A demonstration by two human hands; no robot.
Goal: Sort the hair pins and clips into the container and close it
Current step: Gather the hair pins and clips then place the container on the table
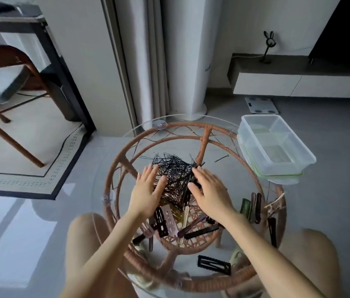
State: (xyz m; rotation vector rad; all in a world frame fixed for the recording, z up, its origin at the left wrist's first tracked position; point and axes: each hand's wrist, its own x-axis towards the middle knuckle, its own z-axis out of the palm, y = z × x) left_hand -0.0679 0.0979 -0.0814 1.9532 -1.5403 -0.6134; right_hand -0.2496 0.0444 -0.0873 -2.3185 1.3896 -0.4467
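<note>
Here, closest to you on the glass-topped table [182,125], a black rectangular clip [214,264] lies on its own. Just past it, between your forearms, a loose bunch of clips [169,222] in black, pink, brown and cream lies overlapped. A few more long clips [253,208] lie side by side off to the right.

Further on, both your hands rest flat at the pile of hair pins [176,168]. Your left hand [147,190] is against its left side and your right hand [209,190] against its right. The fingers of each are straight and slightly spread, gripping nothing, with the fingertips reaching into the black tangle.

Beyond the pile, one stray pin [221,158] lies apart to the right.

At the far right edge of the table stands the clear container [275,145], open at the top and with a divider inside. It sits on what looks like its green-rimmed lid [286,178].

On the floor behind it lies a white bathroom scale [261,105].
</note>
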